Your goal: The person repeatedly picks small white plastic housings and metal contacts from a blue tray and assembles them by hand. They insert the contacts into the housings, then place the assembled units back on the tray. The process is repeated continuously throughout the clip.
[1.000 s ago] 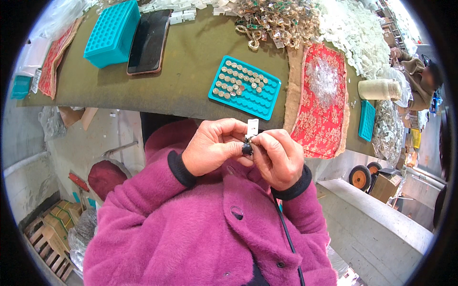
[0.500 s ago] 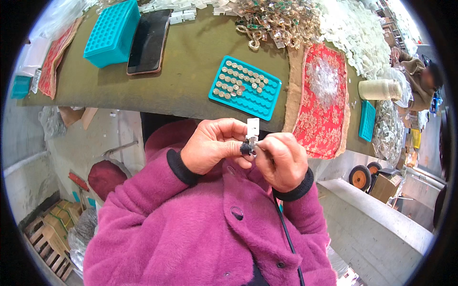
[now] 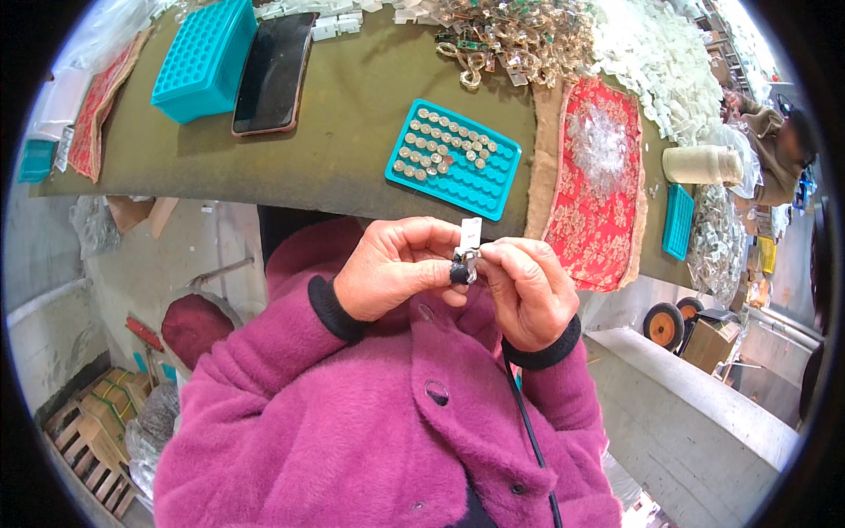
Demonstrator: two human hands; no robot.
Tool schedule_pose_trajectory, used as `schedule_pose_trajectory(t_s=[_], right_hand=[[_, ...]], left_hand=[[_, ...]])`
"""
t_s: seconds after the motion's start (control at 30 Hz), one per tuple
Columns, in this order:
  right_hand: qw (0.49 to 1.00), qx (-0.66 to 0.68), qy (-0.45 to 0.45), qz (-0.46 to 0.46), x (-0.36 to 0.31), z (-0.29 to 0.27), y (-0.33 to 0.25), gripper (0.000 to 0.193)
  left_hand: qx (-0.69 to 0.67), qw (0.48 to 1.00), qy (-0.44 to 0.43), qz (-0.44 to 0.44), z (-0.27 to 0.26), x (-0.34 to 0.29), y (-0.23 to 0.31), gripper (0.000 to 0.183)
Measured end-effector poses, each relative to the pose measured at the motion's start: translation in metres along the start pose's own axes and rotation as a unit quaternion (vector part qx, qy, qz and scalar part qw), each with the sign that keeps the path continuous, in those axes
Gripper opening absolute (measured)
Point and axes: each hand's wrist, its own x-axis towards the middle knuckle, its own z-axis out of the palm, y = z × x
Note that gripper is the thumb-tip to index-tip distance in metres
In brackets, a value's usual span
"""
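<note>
A long workbench covered in olive-green cloth (image 3: 352, 141) ran across the upper part of the view, and a person in a fuzzy magenta coat (image 3: 378, 422) sat close beneath its near edge. On the bench lay a red patterned mat (image 3: 598, 220) with a small heap of clear parts, a stack of teal moulded trays (image 3: 202, 62), a dark phone (image 3: 273, 75), and one flat teal tray (image 3: 458, 163) partly filled with rows of small round metal pieces. A tangle of clear and metal fittings (image 3: 519, 35) and a drift of white plastic bits (image 3: 660, 62) sat farther back.

Both hands were raised together just below the bench edge. The left hand (image 3: 392, 268) pinched a small dark part (image 3: 459, 273) between thumb and fingertips, closed on it. The right hand (image 3: 524, 290) met it from the other side, fingertips closed on a little white and metal clip (image 3: 470, 242) that stood upright, its long axis vertical, rising just above the dark part. The two pieces touched between the hands, each hand about equally near.
</note>
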Motion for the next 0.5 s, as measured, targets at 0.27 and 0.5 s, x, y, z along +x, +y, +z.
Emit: schedule_pose_trajectory(t_s=[0.27, 0.5], right_hand=[[1.0, 0.018, -0.001, 0.005, -0.003, 0.007, -0.002, 0.031], [0.999, 0.026, 0.002, 0.023, -0.009, 0.011, -0.006, 0.031]], left_hand=[[0.154, 0.982, 0.043, 0.1, 0.008, 0.0, -0.001, 0.028], [0.166, 0.982, 0.067, 0.062, 0.008, -0.002, 0.004, 0.026]])
